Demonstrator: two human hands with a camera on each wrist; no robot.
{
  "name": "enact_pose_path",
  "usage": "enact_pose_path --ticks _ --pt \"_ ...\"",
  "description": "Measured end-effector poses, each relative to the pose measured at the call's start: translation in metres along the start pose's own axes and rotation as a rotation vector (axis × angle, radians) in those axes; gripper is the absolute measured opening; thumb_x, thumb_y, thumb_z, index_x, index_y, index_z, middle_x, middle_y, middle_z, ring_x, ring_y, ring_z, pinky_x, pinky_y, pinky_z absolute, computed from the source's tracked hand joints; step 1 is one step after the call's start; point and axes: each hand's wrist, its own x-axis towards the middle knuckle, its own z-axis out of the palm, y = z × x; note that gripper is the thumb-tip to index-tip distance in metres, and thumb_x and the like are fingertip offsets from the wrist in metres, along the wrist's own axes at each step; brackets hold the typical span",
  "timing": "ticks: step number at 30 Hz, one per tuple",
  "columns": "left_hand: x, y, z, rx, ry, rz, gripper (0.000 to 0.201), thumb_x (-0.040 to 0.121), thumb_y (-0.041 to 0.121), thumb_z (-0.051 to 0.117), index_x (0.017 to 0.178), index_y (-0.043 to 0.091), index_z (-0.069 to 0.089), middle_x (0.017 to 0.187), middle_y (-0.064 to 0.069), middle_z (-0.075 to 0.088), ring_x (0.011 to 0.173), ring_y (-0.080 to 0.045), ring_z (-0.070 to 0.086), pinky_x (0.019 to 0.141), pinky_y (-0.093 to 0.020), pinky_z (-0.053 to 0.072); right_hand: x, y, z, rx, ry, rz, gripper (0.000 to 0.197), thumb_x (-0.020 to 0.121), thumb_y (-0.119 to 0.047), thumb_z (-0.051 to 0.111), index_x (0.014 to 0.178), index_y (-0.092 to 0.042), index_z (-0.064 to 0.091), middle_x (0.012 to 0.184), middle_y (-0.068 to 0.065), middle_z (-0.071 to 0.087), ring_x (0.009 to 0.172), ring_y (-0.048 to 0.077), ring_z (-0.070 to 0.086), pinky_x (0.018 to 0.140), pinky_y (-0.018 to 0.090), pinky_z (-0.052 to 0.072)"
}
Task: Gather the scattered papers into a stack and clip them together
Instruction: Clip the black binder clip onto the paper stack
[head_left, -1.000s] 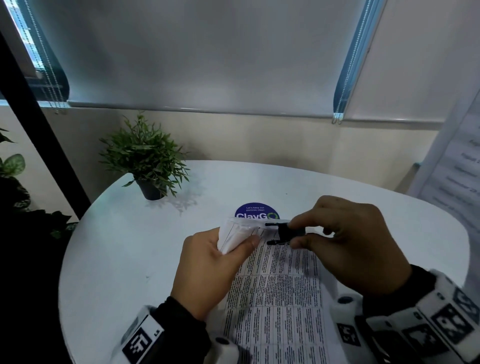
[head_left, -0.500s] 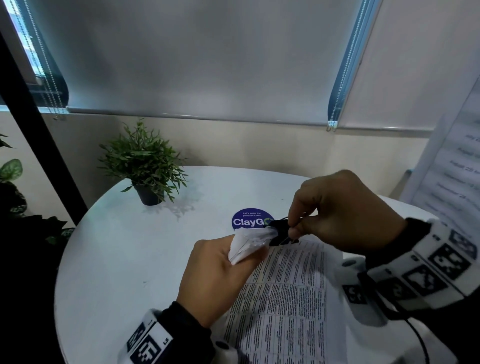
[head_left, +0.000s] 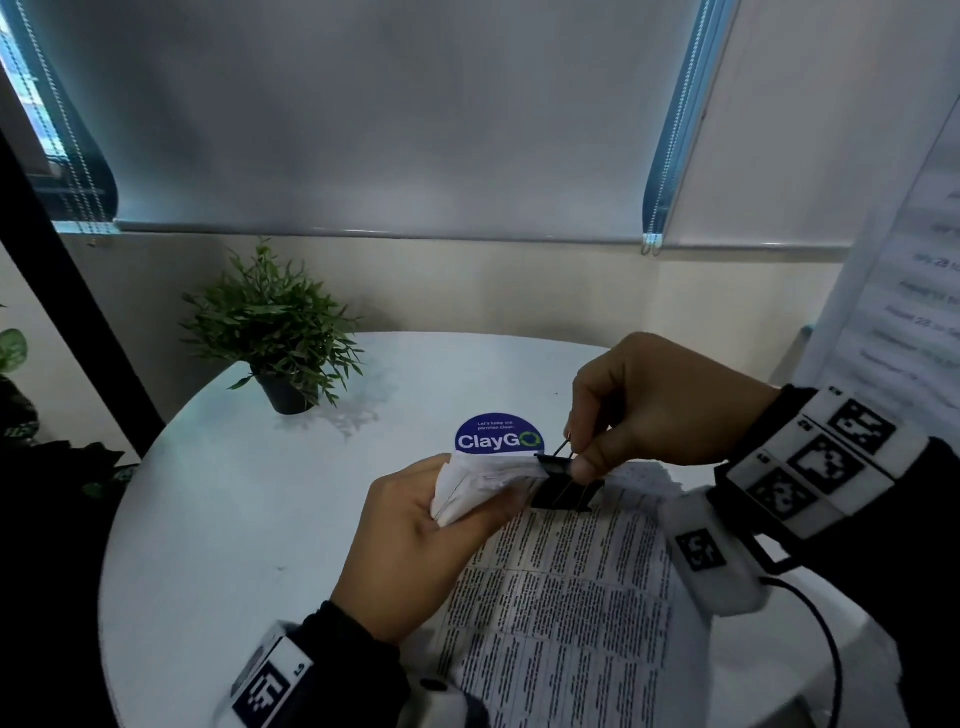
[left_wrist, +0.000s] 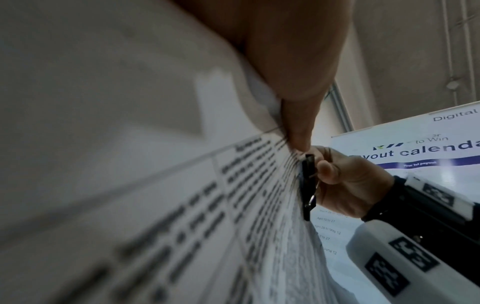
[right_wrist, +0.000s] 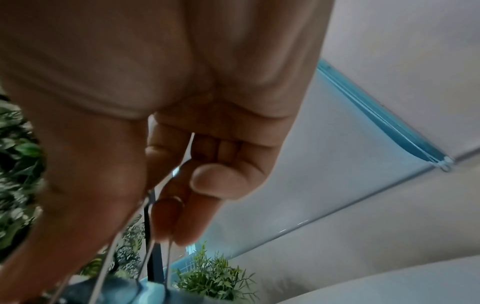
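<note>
White papers (head_left: 561, 597) printed with black text in gridded blocks; binder clip (head_left: 563, 491) black, wire handles silver; table (head_left: 218, 519) white; round sticker (head_left: 498, 436) blue, white lettering; potted plant (head_left: 275, 327) green, dark pot

"ClayGo" on round sticker (head_left: 498, 435); "calenda", "Digital" on banner (left_wrist: 428, 156)

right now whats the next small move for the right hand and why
Probably let go of the wire handles so the binder clip bites shut. It already sits over the top edge of the paper stack, the right hand pinches its handles, and the left hand holds the corner.
</note>
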Motion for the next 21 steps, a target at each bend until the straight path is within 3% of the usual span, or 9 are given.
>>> enact_pose_path --ticks 3,6,8,10,12,15,21 --pt "0.000 -0.003 0.001 -0.019 0.025 -0.111 0.011 0.073 0.030 0.077 0.084 0.027 0.077 0.076 0.007 0.075 0.069 -0.008 0.067 0.064 -0.024 0.051 0.005 0.009 0.005 0.046 -0.023 0.006 0.018 0.060 -0.020 0.088 0.066 -0.025 0.071 0.075 0.005 0.073 0.076 0.021 0.069 0.078 0.042 0.054" --pt "0.001 -0.006 -0.003 -0.099 0.074 -0.166 0.012 0.069 0.025 0.074 0.080 0.024 0.078 0.081 0.006 0.076 0.076 -0.004 0.069 0.066 -0.015 0.051 0.008 0.012 0.008 0.109 -0.044 -0.039 0.029 0.064 -0.030 0.084 0.089 -0.031 0.069 0.100 -0.003 0.070 0.092 0.005 0.065 0.088 0.025 0.052" --pt "0.003 -0.005 -0.007 -0.125 0.095 -0.183 0.015 0.068 0.023 0.072 0.082 0.023 0.078 0.082 0.006 0.076 0.078 -0.004 0.071 0.065 -0.011 0.049 0.012 0.014 0.007 0.201 0.102 -0.144 0.028 0.071 -0.035 0.075 0.097 -0.031 0.067 0.115 -0.006 0.063 0.106 0.004 0.060 0.094 0.019 0.048" --pt "0.004 -0.004 -0.010 -0.156 0.123 -0.214 0.017 0.067 0.024 0.071 0.082 0.020 0.077 0.081 0.005 0.076 0.077 -0.006 0.072 0.063 -0.010 0.049 0.016 0.016 0.005 0.268 0.237 -0.227 0.015 0.084 -0.016 0.068 0.095 -0.027 0.068 0.104 -0.002 0.067 0.094 0.005 0.064 0.087 0.019 0.050" --pt "0.005 -0.004 -0.014 -0.164 0.135 -0.224 0.018 0.067 0.024 0.070 0.083 0.018 0.077 0.082 0.004 0.077 0.077 -0.007 0.072 0.063 -0.011 0.049 0.020 0.018 0.008 0.288 0.205 -0.213 0.025 0.086 0.000 0.062 0.092 -0.024 0.069 0.090 -0.002 0.070 0.080 0.003 0.065 0.078 0.017 0.051" --pt "0.007 -0.005 -0.019 -0.138 0.146 -0.222 0.013 0.071 0.022 0.070 0.080 0.017 0.076 0.079 0.003 0.076 0.073 -0.006 0.071 0.062 -0.011 0.050 0.025 0.020 0.022 0.180 0.096 -0.193 0.017 0.083 -0.018 0.068 0.099 -0.024 0.071 0.094 -0.009 0.070 0.089 0.002 0.066 0.084 0.017 0.048" --pt "0.006 -0.003 -0.021 -0.132 0.178 -0.210 0.017 0.066 0.027 0.069 0.077 0.015 0.076 0.077 0.000 0.076 0.069 -0.008 0.070 0.060 -0.014 0.052 0.029 0.021 0.034 0.141 0.038 -0.166 0.042 0.075 -0.034 0.071 0.114 -0.018 0.068 0.111 -0.004 0.067 0.104 0.005 0.061 0.095 0.024 0.047"
